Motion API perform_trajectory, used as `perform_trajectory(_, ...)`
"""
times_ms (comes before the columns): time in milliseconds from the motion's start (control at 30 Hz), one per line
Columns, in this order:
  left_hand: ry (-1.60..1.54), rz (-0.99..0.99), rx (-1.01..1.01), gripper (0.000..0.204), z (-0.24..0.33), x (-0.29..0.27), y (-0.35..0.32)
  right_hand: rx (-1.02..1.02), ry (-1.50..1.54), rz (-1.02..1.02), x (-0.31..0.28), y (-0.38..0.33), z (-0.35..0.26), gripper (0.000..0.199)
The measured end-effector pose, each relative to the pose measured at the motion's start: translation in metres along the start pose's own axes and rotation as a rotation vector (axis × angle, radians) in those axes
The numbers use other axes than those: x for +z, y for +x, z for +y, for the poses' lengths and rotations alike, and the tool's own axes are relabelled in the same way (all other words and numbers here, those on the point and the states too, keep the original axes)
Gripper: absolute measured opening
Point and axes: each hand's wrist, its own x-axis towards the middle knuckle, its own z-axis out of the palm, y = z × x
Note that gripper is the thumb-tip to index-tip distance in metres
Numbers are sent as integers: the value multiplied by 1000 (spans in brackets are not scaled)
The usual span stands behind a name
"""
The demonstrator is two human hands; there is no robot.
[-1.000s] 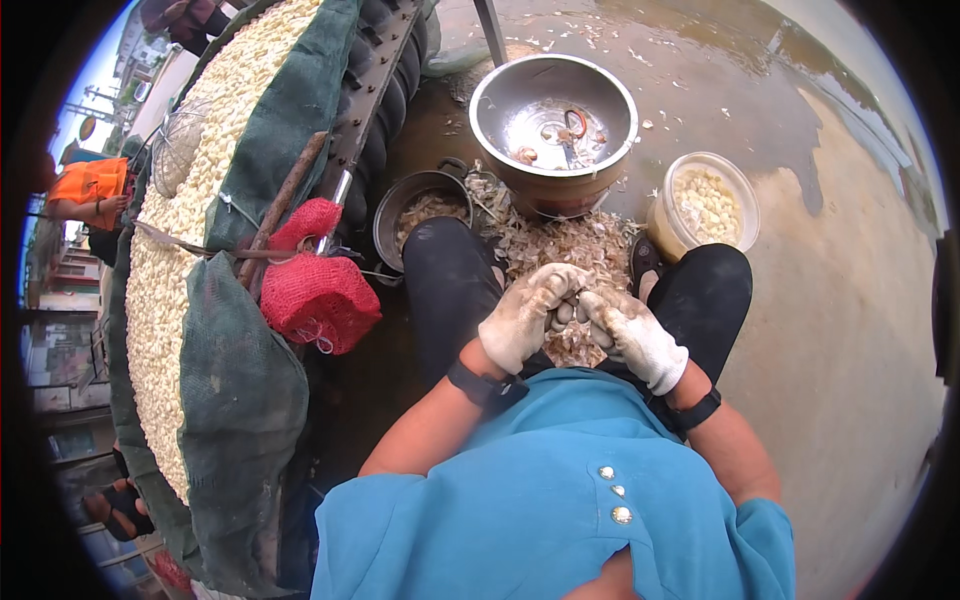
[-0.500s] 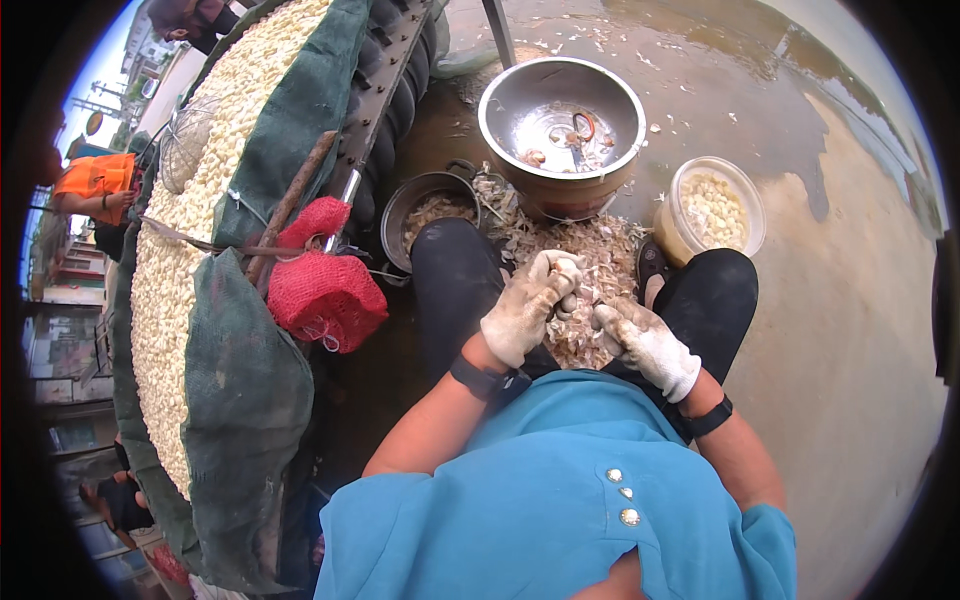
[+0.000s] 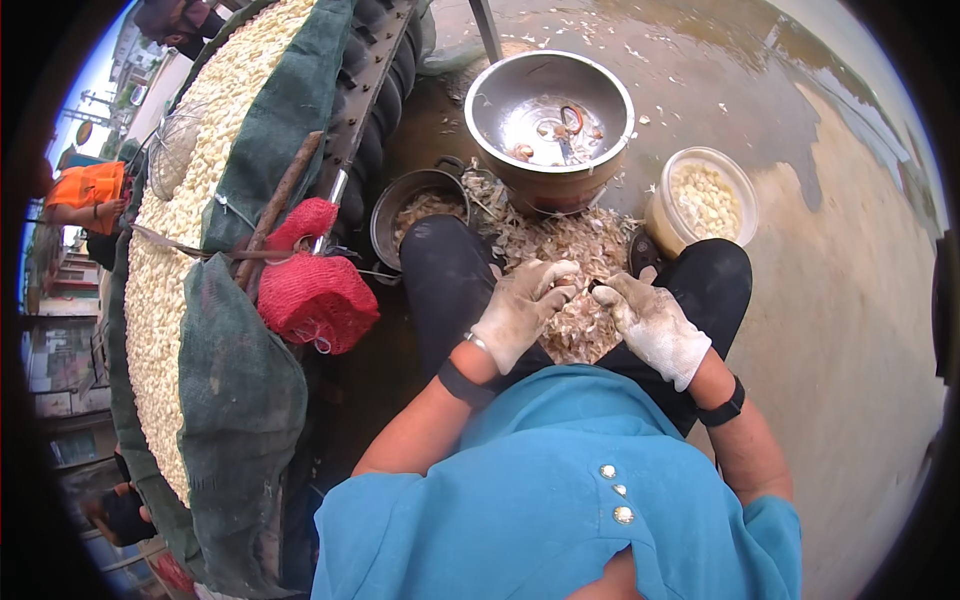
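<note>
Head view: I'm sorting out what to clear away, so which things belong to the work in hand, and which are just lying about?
Seem to belong:
- left hand and right hand, both gloved
- papery skins
- metal bowl
- tub of pale pieces

Seem just lying about:
- red mesh bag
- wooden stick

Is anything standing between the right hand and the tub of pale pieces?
Yes, partly: the bent right knee rises between the right hand and the tub, overlapping the tub's near edge in this view. The right shoe shows beside the knee's inner side. Nothing visible covers the tub's open top.
</note>
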Motion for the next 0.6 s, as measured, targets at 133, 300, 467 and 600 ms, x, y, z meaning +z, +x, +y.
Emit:
perform_trajectory(133, 194, -43, 114, 31, -6, 2, 2, 39, -121, -59, 3, 2, -9, 22)
perform_trajectory(300, 386, -31, 195, 31, -12, 9, 1, 23, -147, -85, 6, 2, -16, 24)
perform_trajectory(467, 536, -120, 154, 30, -7, 8, 2, 42, -120, -155, 12, 4, -9, 22)
perform_trajectory(600, 645, -245, 96, 29, 6, 5, 5, 77, -316, -211, 11, 6, -17, 17)
